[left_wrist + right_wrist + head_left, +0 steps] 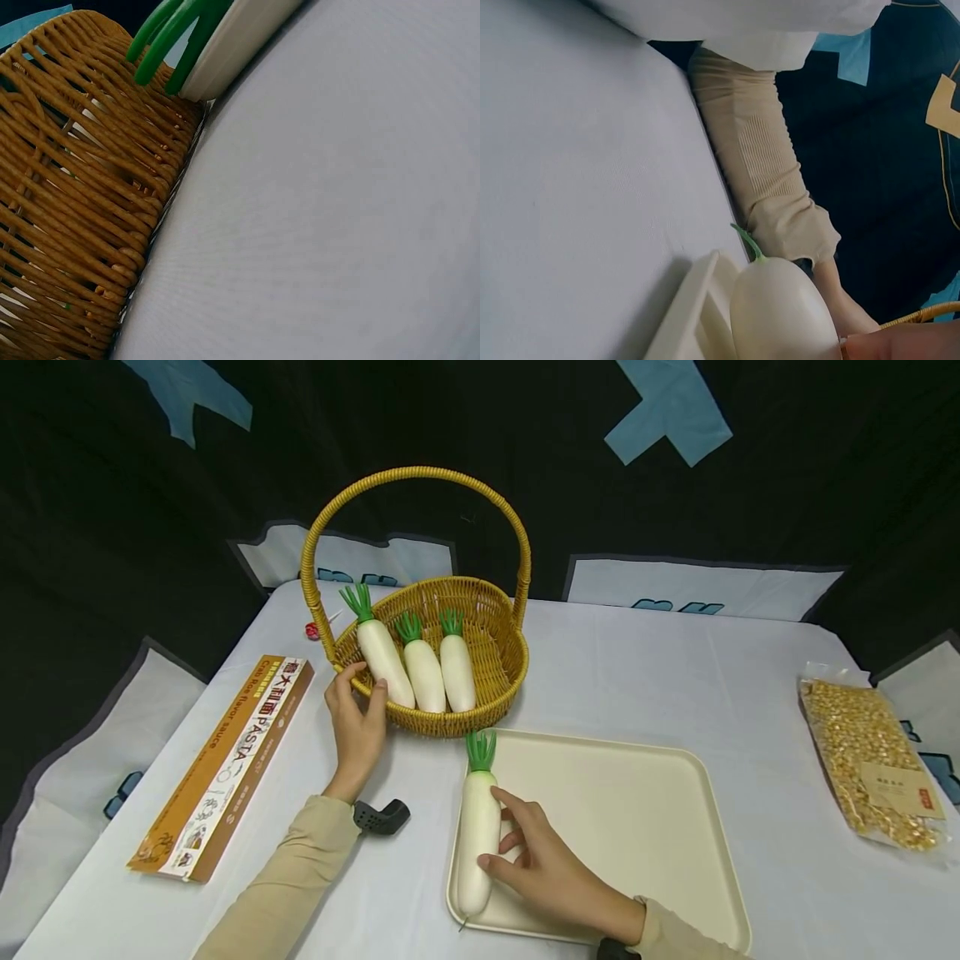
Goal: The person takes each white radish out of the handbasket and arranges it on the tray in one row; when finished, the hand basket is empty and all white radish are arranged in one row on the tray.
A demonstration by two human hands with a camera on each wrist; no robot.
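A brown woven basket (pixel 517 672) with a tall arched handle holds three white radishes (pixel 423 677) with green tops. My left hand (pixel 356 727) grips the near left part of its rim, fingers and thumb at the edge. In the left wrist view, the basket's woven side (pixel 82 187) fills the left. Another white radish (pixel 476 835) lies lengthwise along the left side of a cream tray (pixel 607 810), green leaves pointing away. My right hand (pixel 551 868) holds it from the right between thumb and fingers. In the right wrist view, the radish's root end (pixel 780 307) shows beside the tray rim (pixel 694 307).
A long pasta box (pixel 221 768) lies left of the basket on the white-covered table (pixel 600 668). Behind the box, a small red-wrapped item (pixel 312 631) sits close to the basket. A clear bag of yellow grains (pixel 866 752) lies at the far right.
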